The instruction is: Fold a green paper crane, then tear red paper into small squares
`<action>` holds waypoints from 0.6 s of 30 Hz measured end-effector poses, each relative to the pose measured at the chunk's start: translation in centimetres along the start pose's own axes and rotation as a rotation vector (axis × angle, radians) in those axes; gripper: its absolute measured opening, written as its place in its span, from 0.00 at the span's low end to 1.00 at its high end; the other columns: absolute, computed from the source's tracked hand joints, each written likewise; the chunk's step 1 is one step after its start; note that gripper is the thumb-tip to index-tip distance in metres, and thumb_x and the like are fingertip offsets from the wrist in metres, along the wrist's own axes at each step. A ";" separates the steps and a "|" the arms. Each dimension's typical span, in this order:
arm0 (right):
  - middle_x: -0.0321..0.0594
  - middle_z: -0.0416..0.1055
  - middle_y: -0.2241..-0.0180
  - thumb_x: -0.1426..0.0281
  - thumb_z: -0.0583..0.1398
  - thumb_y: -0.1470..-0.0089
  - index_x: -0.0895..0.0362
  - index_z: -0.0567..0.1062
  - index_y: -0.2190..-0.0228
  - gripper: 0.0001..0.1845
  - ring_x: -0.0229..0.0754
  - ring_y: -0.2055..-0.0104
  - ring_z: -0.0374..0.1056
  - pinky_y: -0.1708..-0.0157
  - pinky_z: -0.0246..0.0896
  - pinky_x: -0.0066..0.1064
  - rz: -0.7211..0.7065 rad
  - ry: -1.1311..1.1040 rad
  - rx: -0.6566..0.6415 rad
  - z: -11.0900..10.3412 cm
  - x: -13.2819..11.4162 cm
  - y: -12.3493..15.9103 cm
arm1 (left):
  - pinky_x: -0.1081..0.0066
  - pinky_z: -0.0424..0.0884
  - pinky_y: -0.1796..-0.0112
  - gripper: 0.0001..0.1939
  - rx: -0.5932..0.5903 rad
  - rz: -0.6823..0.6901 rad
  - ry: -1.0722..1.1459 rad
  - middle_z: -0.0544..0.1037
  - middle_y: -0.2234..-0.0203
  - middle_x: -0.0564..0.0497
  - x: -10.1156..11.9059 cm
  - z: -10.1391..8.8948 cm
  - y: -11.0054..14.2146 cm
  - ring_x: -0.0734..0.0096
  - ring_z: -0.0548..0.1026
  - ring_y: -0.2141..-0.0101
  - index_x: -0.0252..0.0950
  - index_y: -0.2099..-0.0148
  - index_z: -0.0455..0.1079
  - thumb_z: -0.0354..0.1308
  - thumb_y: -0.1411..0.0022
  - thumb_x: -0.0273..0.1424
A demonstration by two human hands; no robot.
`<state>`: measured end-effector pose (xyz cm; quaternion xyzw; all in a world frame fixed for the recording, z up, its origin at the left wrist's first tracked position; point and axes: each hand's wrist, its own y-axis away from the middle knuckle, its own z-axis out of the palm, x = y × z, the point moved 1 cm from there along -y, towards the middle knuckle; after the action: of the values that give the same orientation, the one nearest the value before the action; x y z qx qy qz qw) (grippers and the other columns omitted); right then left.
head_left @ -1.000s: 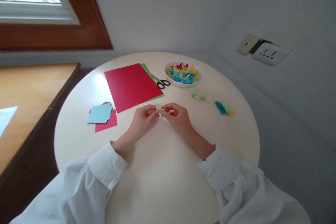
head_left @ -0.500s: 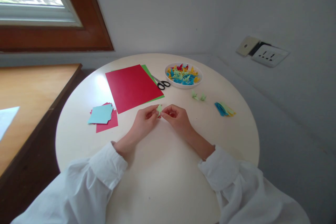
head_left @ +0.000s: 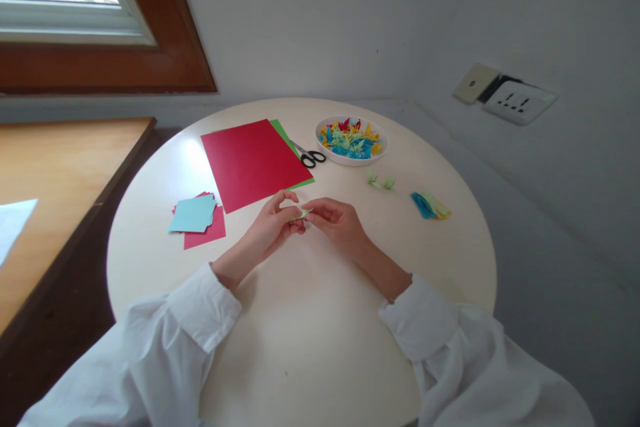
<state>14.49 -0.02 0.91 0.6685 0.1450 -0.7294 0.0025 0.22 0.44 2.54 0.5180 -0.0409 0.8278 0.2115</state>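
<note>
A small pale green folded paper piece [head_left: 303, 213] is held between my two hands above the middle of the round table. My left hand [head_left: 275, 220] pinches it with the thumb on top, the index finger raised and curled. From the other side, the thumb and fingertips of my right hand [head_left: 336, 220] close on its right end. Two pale green folded paper pieces [head_left: 381, 180] rest on the table beyond my right hand. The held piece is partly covered by my fingers, so its exact shape does not show.
Behind my hands lie a red paper sheet [head_left: 255, 163] over green paper and black-handled scissors [head_left: 313, 159]. A white dish [head_left: 350, 160] holds many colourful folded papers. Small paper squares [head_left: 193, 213] are stacked at left; blue, green and yellow folded strips [head_left: 430, 205] lie at right.
The pale green piece has been tilted flatter between my fingers. My left hand has turned, its index finger now lifted off. The view has shifted slightly.
</note>
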 end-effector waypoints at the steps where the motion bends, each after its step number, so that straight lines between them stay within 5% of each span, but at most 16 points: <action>1: 0.34 0.75 0.73 0.68 0.63 0.57 0.55 0.76 0.71 0.07 0.36 0.72 0.71 0.69 0.68 0.30 0.000 -0.002 0.007 0.0 0.1 0.0 | 0.77 0.64 0.74 0.11 -0.020 -0.014 0.019 0.70 0.82 0.58 -0.1 -0.1 0.0 0.80 0.68 0.79 0.37 0.66 0.63 0.61 0.52 0.23; 10: 0.36 0.75 0.75 0.68 0.64 0.59 0.56 0.75 0.76 0.05 0.39 0.71 0.71 0.68 0.68 0.31 -0.040 0.094 0.205 -0.4 0.2 -0.3 | 0.72 0.71 0.64 0.08 -0.023 0.016 0.044 0.77 0.73 0.49 -0.3 -0.4 -0.4 0.74 0.76 0.73 0.30 0.67 0.72 0.65 0.52 0.27; 18: 0.35 0.75 0.75 0.69 0.63 0.60 0.56 0.76 0.77 0.04 0.37 0.71 0.71 0.68 0.68 0.30 -0.030 0.060 0.238 -0.2 0.1 -0.3 | 0.72 0.71 0.62 0.13 0.045 0.067 -0.050 0.79 0.73 0.48 -0.3 -0.3 -0.5 0.74 0.76 0.72 0.30 0.66 0.75 0.68 0.56 0.29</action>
<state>14.66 0.31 0.90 0.6833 0.0674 -0.7212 -0.0919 0.21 0.86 2.06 0.5413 -0.0448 0.8220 0.1709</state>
